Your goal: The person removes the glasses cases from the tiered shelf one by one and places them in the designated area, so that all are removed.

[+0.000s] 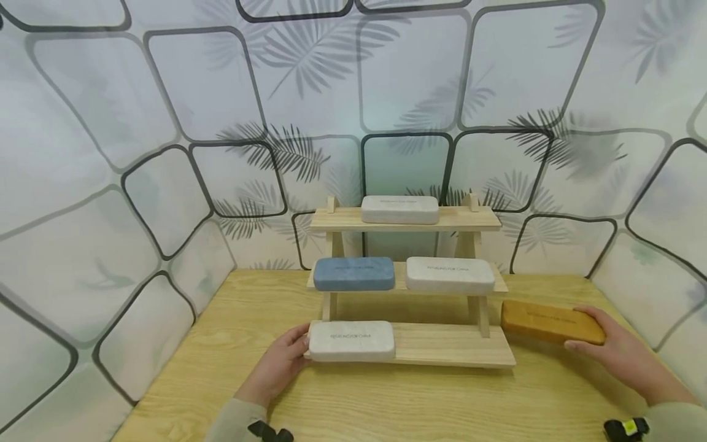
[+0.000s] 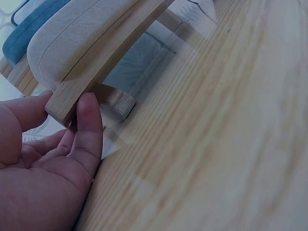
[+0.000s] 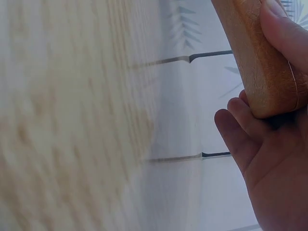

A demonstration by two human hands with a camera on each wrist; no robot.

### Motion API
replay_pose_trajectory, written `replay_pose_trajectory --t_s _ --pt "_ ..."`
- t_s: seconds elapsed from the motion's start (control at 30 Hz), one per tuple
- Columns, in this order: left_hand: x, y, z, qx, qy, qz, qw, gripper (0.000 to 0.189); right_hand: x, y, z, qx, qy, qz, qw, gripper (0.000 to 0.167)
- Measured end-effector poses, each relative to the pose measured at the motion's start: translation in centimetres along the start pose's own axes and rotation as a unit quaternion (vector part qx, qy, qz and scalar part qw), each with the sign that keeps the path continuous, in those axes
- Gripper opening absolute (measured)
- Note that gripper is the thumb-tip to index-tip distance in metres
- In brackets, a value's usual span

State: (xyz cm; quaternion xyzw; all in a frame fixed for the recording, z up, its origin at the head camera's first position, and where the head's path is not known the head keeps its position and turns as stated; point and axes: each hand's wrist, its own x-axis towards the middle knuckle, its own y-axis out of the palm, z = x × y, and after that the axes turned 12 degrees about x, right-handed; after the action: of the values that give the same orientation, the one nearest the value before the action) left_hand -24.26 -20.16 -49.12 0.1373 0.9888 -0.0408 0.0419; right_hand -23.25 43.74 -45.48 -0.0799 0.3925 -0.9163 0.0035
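Observation:
A three-tier wooden display stand [image 1: 453, 348] stands on the table. My left hand [image 1: 284, 359] pinches the left end of its bottom board between thumb and fingers, as the left wrist view shows. Beside that hand, a white glasses case [image 1: 351, 341] lies on the bottom tier. In my right hand [image 1: 618, 350] is an orange-brown glasses case [image 1: 552, 322], gripped by its right end and held just right of the stand. The middle tier bears a blue glasses case [image 1: 354, 274] and a white glasses case [image 1: 450, 274]. Another white glasses case [image 1: 400, 210] sits on the top tier.
The wooden table [image 1: 353, 405] runs back to walls covered in patterned cloth [image 1: 309, 80] on the left, rear and right. Two small wooden pegs rise at the back of the top tier. A dark strap is on each sleeve.

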Motion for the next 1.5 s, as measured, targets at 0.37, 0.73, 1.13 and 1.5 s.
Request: replay_pose_trajectory --t_s 0.37,0.73,1.13,1.5 --pt "-0.1 0.1 0.1 0.007 0.001 -0.004 1.0 0.063 0.6 0.5 -0.3 0.0 -0.03 0.009 0.9995 0.081" --pt "-0.2 0.1 0.0 0.005 0.001 -0.006 1.0 0.059 2.2 0.6 -0.9 -0.018 -0.019 0.04 0.9989 0.087" --pt "-0.1 0.2 -0.3 0.005 -0.009 -0.01 0.9999 0.057 3.2 0.4 -1.3 -0.021 -0.006 0.055 0.9983 0.09" --pt "0.0 0.1 -0.1 0.009 -0.003 -0.008 0.9999 0.057 4.1 0.7 -1.8 -0.026 0.015 0.06 0.9978 0.1"
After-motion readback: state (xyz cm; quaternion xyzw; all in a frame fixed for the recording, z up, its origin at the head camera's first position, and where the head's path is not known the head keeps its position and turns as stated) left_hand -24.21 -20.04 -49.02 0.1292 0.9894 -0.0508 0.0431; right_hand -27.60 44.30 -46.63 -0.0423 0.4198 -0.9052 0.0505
